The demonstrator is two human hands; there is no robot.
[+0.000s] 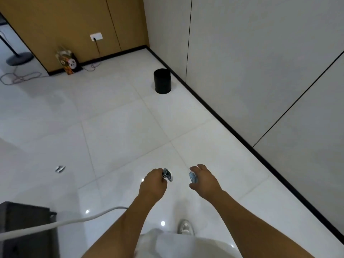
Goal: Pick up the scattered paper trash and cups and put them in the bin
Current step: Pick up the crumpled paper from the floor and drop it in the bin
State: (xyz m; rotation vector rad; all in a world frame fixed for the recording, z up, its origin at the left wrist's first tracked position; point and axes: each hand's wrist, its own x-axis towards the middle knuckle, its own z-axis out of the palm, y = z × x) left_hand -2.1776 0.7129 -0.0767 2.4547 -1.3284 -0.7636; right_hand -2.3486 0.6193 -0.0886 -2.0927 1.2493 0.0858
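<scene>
My left hand (153,182) grips a crumpled grey-white paper scrap (167,175) low in the middle of the view. My right hand (203,178) holds a small crushed blue-grey piece of trash (193,177) in its fingers. The black round bin (162,81) stands on the white tiled floor far ahead, near the dark baseboard of the right-hand wall. Another small grey-white paper scrap (60,168) lies on the floor to the left of my hands.
A panda-print gift bag (68,61) leans against the wooden wall, with cables (20,78) trailing on the floor beside it. A dark box (26,229) and a white cord (61,223) sit at lower left. A lamp base (18,57) is at far left. My shoe (184,227) shows below.
</scene>
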